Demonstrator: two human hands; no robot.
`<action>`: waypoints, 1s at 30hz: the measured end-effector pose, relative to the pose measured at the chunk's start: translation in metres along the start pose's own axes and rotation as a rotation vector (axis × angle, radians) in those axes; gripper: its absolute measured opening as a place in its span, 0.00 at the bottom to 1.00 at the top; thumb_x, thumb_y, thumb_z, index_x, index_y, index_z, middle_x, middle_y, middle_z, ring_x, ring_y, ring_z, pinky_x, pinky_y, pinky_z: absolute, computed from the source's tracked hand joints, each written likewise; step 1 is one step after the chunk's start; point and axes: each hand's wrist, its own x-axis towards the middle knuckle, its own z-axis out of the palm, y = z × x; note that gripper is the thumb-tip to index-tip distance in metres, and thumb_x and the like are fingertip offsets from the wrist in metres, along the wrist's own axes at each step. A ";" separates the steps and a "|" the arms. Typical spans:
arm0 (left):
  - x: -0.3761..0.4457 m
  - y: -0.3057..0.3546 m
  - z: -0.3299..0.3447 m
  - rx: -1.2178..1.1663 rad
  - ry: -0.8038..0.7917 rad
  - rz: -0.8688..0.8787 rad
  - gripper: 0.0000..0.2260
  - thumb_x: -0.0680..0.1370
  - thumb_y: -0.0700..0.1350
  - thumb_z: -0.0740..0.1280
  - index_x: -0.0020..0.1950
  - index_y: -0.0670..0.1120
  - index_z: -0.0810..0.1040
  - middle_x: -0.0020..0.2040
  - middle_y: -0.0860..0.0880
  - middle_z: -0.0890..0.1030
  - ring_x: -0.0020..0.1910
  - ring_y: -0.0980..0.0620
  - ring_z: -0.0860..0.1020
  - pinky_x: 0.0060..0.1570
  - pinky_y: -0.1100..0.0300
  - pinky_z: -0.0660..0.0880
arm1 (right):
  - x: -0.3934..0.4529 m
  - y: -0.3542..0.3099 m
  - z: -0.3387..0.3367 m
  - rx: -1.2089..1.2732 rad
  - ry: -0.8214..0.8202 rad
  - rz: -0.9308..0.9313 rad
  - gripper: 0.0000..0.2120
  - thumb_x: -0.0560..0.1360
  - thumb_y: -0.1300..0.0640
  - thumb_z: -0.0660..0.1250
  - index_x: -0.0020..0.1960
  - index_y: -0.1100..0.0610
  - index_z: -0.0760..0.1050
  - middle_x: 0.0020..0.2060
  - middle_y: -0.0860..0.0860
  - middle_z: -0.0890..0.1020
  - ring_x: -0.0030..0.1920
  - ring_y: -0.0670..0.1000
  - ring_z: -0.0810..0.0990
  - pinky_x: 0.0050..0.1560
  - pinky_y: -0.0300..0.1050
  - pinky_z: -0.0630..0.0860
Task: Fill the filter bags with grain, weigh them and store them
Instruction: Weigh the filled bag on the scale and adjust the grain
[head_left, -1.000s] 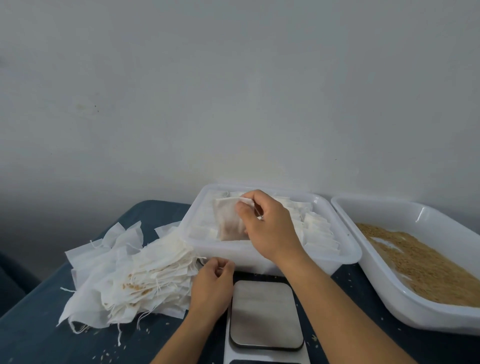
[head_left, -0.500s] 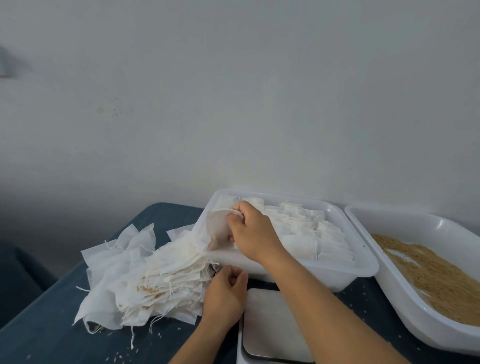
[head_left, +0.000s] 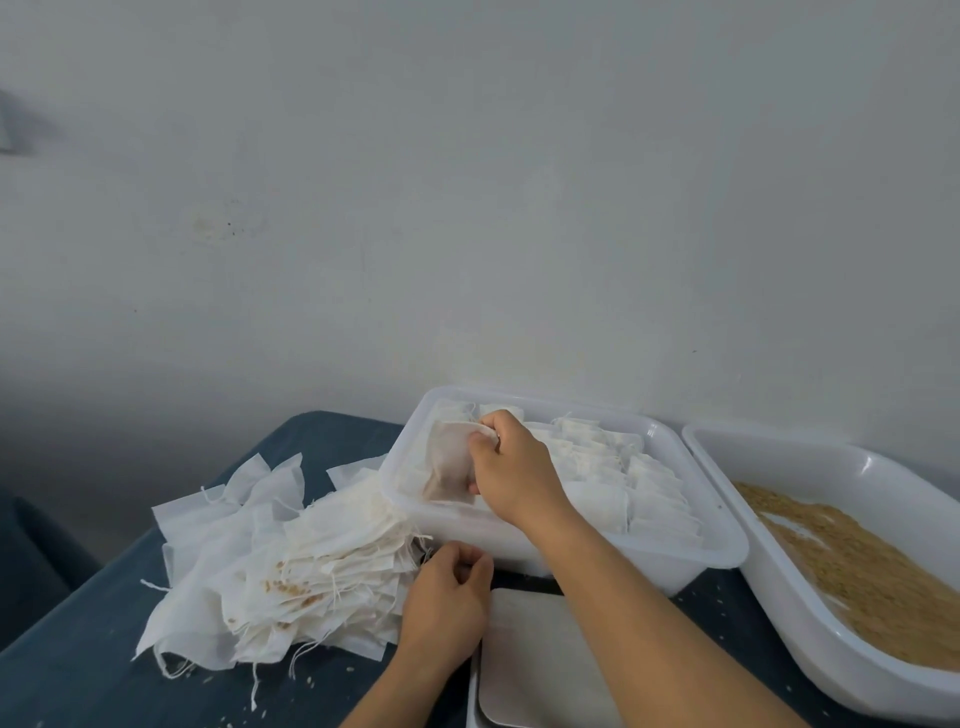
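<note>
Your right hand holds a filled filter bag at the left end of the storage tub, fingers curled over its top edge and the thumb low against its side; the bag stands nearly upright just inside the tub's left wall, next to the rows of filled bags packed on edge across the rest of the tub. Judge this bag as light and soft: thin, cloth-like paper around loose grain, which will sag and shift if you lift it by one corner. Take hold across the gathered top, where the drawstring should close it, and support the belly from the side while you seat it, since a tipped or squeezed bag may spill. Your left hand rests at the right edge of the heap of empty bags on the bench, fingers loosely curled inward; whether they pinch a bag or a string cannot be told from this view. The empty bags look flimsy and almost weightless, with trailing strings that may tangle, so peel off one at a time by an edge. The scale lies just before you, its platform bare, and the grain tray stands at the far right, touching or nearly touching the tub. Stray grains dot the bench and the heap. No brand, label or readable writing shows on any item.
</note>
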 end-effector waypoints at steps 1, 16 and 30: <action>0.000 0.000 0.000 0.001 -0.001 -0.004 0.05 0.81 0.47 0.67 0.46 0.52 0.81 0.40 0.54 0.82 0.42 0.56 0.80 0.42 0.61 0.73 | 0.001 0.001 -0.001 -0.004 0.003 0.007 0.07 0.83 0.53 0.56 0.51 0.51 0.73 0.43 0.50 0.82 0.48 0.56 0.84 0.55 0.56 0.81; 0.001 -0.002 0.002 0.034 0.004 -0.022 0.05 0.81 0.48 0.68 0.45 0.53 0.81 0.40 0.54 0.82 0.43 0.57 0.80 0.40 0.61 0.71 | 0.002 0.009 -0.006 -0.067 -0.021 0.009 0.15 0.85 0.54 0.54 0.63 0.54 0.76 0.54 0.52 0.83 0.54 0.55 0.84 0.60 0.52 0.78; 0.002 -0.002 0.001 0.062 -0.016 -0.022 0.04 0.81 0.50 0.67 0.47 0.54 0.79 0.41 0.55 0.81 0.43 0.58 0.79 0.41 0.61 0.72 | 0.014 0.014 -0.003 -0.072 0.090 -0.026 0.12 0.85 0.56 0.55 0.58 0.54 0.78 0.47 0.49 0.82 0.50 0.54 0.83 0.48 0.45 0.76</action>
